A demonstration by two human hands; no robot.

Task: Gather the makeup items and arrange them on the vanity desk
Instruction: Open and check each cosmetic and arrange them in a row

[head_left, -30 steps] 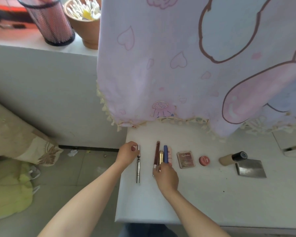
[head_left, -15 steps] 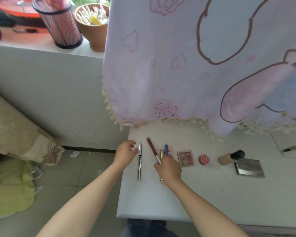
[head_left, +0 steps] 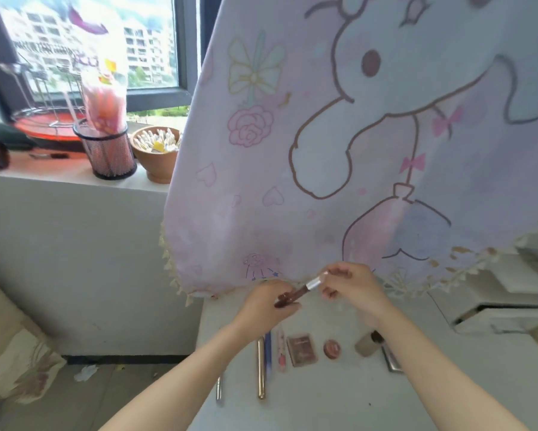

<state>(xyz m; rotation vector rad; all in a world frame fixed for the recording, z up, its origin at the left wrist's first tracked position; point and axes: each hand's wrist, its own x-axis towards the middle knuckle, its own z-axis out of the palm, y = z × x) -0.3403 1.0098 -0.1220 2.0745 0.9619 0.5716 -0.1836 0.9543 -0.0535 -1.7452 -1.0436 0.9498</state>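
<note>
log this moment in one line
left hand: grips brown pencil dark end | right hand: pinches its silver end | pencil: above desk | palette, pot: on desk

Ahead of you hangs a pink cartoon-print cloth (head_left: 323,150) with a tasselled hem. To your left, on the white sill (head_left: 59,177), stand a black mesh cup (head_left: 109,154) and, just beside it, a terracotta bowl (head_left: 155,166) of cotton swabs (head_left: 157,140). Behind them sits what looks like a red tray (head_left: 44,130), blurred. The window (head_left: 106,42) shows apartment blocks. White drawers (head_left: 494,312) stand at your right.
</note>
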